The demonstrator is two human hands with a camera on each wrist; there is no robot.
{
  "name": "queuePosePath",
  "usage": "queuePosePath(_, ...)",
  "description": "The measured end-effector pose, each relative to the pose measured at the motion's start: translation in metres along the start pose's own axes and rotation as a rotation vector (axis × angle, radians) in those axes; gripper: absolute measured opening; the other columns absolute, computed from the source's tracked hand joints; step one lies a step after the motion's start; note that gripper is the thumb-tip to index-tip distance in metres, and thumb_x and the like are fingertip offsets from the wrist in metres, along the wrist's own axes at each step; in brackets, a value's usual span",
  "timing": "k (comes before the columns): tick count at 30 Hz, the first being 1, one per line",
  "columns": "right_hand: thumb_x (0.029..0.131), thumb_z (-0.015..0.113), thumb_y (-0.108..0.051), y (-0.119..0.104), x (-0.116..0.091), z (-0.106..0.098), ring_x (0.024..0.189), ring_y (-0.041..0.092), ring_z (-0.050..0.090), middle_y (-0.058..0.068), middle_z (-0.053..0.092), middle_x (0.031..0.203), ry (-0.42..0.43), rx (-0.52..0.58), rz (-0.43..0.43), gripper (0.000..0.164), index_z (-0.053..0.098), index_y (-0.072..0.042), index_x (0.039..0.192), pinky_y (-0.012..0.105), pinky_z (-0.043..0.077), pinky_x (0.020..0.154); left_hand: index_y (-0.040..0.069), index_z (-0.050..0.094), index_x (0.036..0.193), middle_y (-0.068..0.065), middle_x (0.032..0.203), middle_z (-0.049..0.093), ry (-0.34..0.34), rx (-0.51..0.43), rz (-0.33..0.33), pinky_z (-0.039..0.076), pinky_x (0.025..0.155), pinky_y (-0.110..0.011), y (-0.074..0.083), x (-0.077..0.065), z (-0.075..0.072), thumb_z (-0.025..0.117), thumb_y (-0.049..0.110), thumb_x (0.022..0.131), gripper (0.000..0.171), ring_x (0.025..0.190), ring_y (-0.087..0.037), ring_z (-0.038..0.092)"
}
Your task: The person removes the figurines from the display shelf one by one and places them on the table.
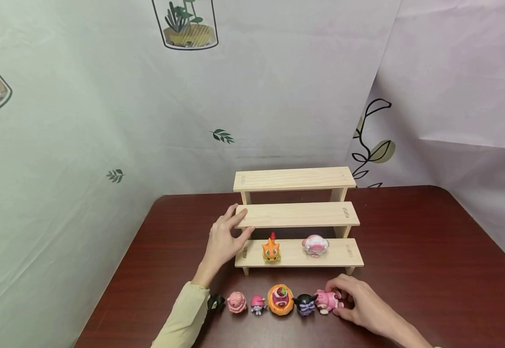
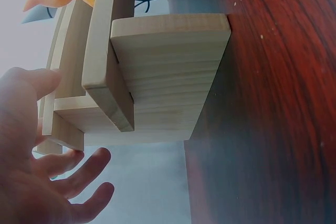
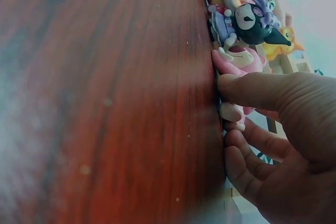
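Observation:
A three-tier wooden display stand [image 1: 298, 216] stands on the table. My left hand [image 1: 226, 237] holds the left end of its middle board, thumb at the front edge and other fingers spread past the end. On the lowest board sit an orange figurine [image 1: 272, 250] and a pink-and-white figurine [image 1: 315, 245]. My right hand [image 1: 363, 302] pinches a pink figurine [image 1: 327, 300] at the right end of a row on the table. In the right wrist view, the thumb lies across the pink figurine [image 3: 247, 61], with fingers behind it.
Left along the row are a black figurine with a purple bow [image 1: 305, 305], an orange round one with a strawberry [image 1: 280, 299], a small pink-hooded one [image 1: 258, 304], a pink one [image 1: 237, 302] and a dark one [image 1: 215, 303] partly behind the left sleeve. A printed cloth [image 1: 278, 96] hangs behind the table.

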State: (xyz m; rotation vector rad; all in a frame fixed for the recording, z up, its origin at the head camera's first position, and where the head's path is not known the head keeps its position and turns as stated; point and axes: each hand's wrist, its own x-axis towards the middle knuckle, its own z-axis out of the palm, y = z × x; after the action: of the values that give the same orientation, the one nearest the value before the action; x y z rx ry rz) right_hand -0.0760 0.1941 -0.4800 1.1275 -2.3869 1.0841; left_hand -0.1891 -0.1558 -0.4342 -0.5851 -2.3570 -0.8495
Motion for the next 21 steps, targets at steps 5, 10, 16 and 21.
queuePosePath(5,0.06,0.088,0.002,-0.001,0.0,-0.003,0.077,0.002,0.051,-0.014,0.056,0.094,-0.02,-0.016,0.011,0.056,0.064,-0.02,0.106,0.014,0.041,0.065,0.007,0.07,0.127,-0.021,0.135,0.059,0.003,0.0,0.005,0.047,0.086,-0.063,0.0,0.0,0.0,0.08,0.027,0.084,0.048,0.106,-0.048,0.062)
queuePosePath(10,0.062,0.091,-0.004,-0.002,0.0,-0.01,0.078,0.003,0.053,-0.009,0.058,0.097,-0.032,-0.033,0.036,0.056,0.063,-0.014,0.11,0.017,0.043,0.064,0.007,0.07,0.128,-0.022,0.136,0.058,0.002,-0.003,0.012,0.046,0.086,-0.064,0.001,0.001,-0.001,0.08,0.027,0.084,0.049,0.107,-0.048,0.062)
queuePosePath(16,0.063,0.088,0.001,-0.006,0.006,-0.021,0.075,0.007,0.056,-0.007,0.063,0.093,0.057,-0.035,0.028,0.051,0.065,-0.013,0.106,0.016,0.043,0.064,0.006,0.07,0.127,-0.022,0.136,0.058,0.01,-0.004,0.02,0.046,0.086,-0.065,0.003,0.001,-0.001,0.081,0.026,0.083,0.049,0.108,-0.049,0.061)
queuePosePath(21,0.063,0.084,0.01,-0.01,0.016,-0.03,0.068,0.005,0.056,-0.007,0.062,0.085,0.166,0.003,0.027,0.051,0.066,-0.015,0.102,0.015,0.042,0.055,0.006,0.07,0.128,-0.022,0.136,0.058,0.005,0.0,0.011,0.046,0.086,-0.064,0.003,0.0,-0.002,0.08,0.025,0.084,0.049,0.108,-0.049,0.061)
